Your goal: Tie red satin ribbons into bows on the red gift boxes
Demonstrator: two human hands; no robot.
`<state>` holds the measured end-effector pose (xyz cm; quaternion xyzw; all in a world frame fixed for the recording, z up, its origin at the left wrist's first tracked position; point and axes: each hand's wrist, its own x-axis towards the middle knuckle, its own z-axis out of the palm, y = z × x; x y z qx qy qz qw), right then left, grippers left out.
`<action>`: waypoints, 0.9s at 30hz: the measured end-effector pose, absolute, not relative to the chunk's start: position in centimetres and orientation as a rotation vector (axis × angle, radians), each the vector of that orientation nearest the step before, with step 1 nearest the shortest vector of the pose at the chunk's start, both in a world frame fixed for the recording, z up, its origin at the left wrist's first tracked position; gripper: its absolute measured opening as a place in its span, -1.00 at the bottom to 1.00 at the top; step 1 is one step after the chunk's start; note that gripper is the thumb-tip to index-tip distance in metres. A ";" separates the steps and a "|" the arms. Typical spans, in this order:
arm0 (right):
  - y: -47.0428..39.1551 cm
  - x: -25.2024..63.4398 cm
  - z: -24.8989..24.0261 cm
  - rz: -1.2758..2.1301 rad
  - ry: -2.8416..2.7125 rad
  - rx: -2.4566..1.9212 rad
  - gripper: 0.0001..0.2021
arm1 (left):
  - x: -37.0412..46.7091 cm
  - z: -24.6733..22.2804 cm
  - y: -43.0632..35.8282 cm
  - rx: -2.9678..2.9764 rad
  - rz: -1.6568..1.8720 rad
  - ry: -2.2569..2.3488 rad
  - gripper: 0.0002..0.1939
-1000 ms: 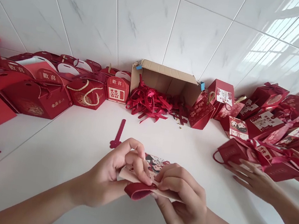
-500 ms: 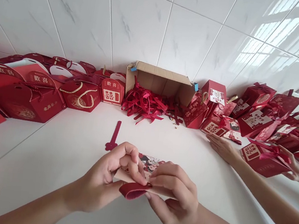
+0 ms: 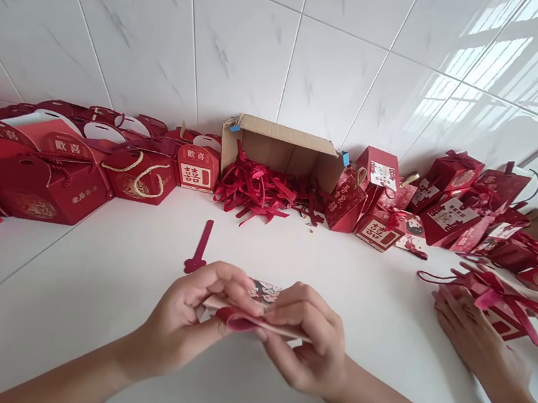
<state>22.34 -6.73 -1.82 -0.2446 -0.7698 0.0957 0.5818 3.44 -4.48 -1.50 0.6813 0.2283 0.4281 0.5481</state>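
In the head view, we see our left hand (image 3: 180,323) and our right hand (image 3: 306,338) brought close together, low in the middle, above the white table (image 3: 125,281). Both are closed in a narrow pinch: the left thumb and fingers hold the red strap (image 3: 229,317), which is bent in a loop, and the right fingers grip the pale edge of the printed card piece (image 3: 265,291). This piece lies between our two hands, partly covered by them — we cannot tell its whole shape. Just beyond our left hand, a loose dark red strap (image 3: 200,245) with a knobbed end rests flat on the table. Farther back, against the tiled wall (image 3: 245,43), the open cardboard box (image 3: 286,133) lies on its side, with red ribbons (image 3: 255,189) spilling out. To its left we find the red gift box with gold rope handle (image 3: 138,178); to its right, more red gift boxes stand and lean. At the far right, a co-worker's hands (image 3: 475,326) hold a red box with a ribbon bow (image 3: 501,300).
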 end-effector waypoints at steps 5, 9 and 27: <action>-3.3 24.0 -3.8 0.509 -1.701 -0.789 -0.73 | 4.4 -3.9 -2.9 1.903 1.246 0.830 -0.34; -0.4 25.8 -5.5 1.098 -1.848 -0.822 -0.42 | 4.6 -4.5 -1.2 1.944 0.989 0.915 -0.56; 4.8 32.2 -7.8 0.804 -1.421 -1.282 -0.24 | 4.3 -5.8 -1.2 2.019 0.631 1.106 -0.34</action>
